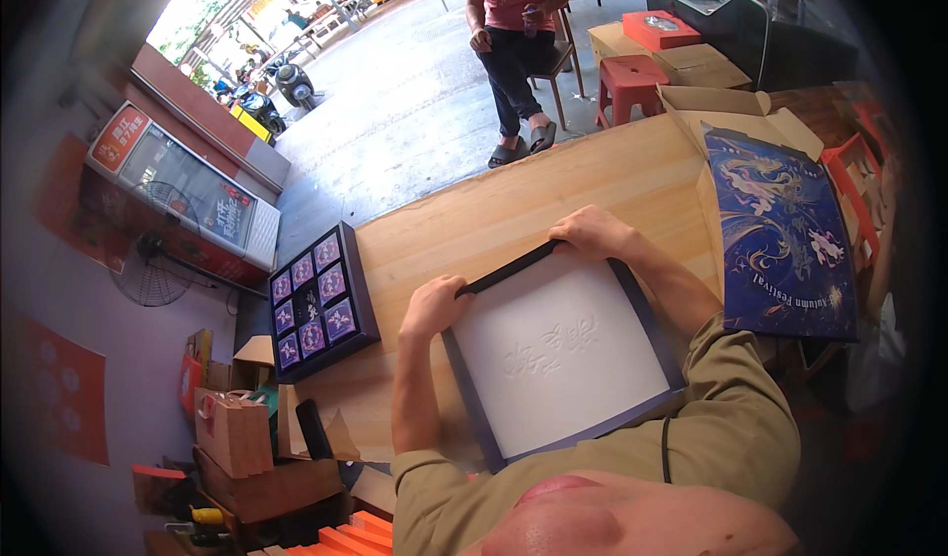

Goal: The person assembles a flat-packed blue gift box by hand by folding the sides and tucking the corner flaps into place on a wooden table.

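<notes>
A shallow box lid, white inside with raised marks pressed into it and dark blue along its sides, lies tilted against my body with its inside facing up. My left hand is closed on the left part of its far black rim. At the right end of that same rim, my right hand is also closed, thumb and fingers around the edge. To the left on the table stands an open dark blue gift box, holding several small square purple packs in a grid.
The wooden table carries a blue decorated box panel at the right, by an open carton. A black phone rests near the left edge. Beyond are a red stool, a seated person and a drinks fridge.
</notes>
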### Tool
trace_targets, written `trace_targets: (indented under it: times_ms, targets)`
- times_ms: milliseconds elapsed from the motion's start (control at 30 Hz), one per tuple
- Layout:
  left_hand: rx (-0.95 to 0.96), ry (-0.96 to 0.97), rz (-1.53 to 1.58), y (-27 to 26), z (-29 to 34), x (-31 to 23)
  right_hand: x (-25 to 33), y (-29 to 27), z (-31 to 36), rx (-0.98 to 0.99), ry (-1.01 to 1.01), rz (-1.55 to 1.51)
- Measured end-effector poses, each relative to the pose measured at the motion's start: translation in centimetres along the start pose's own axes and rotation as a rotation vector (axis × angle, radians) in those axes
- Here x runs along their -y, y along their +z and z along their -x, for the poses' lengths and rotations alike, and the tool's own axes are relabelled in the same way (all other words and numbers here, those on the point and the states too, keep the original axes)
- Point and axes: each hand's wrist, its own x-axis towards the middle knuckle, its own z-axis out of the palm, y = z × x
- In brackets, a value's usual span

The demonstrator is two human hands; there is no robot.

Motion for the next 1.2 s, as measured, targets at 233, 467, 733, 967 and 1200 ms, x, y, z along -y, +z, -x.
trace_targets:
  times_ms: [233, 467, 733, 967, 1200]
  targets:
    - [-0.011, -0.001, 0.04, 0.8, -0.4, 1.0, -0.5, 0.3, 0.0, -0.002, 0.015, -0.019]
    - [0.025, -0.055, -0.019, 0.5, -0.6, 0.5, -0.6, -0.6, 0.0, 0.007, 0.212, -0.082]
    - [-0.006, -0.132, 0.058, 1.0, -0.5, 1.1, -5.4, 0.8, 1.3, -0.117, 0.362, -0.475]
    - [-0.03, -0.195, 0.038, 0.6, -0.6, 1.6, -5.5, 1.8, 0.5, -0.025, 0.401, -0.56]
    - [-0.186, -0.135, 0.044, 1.2, -0.9, 2.6, -5.5, 3.5, -0.2, -0.156, 0.481, -0.512]
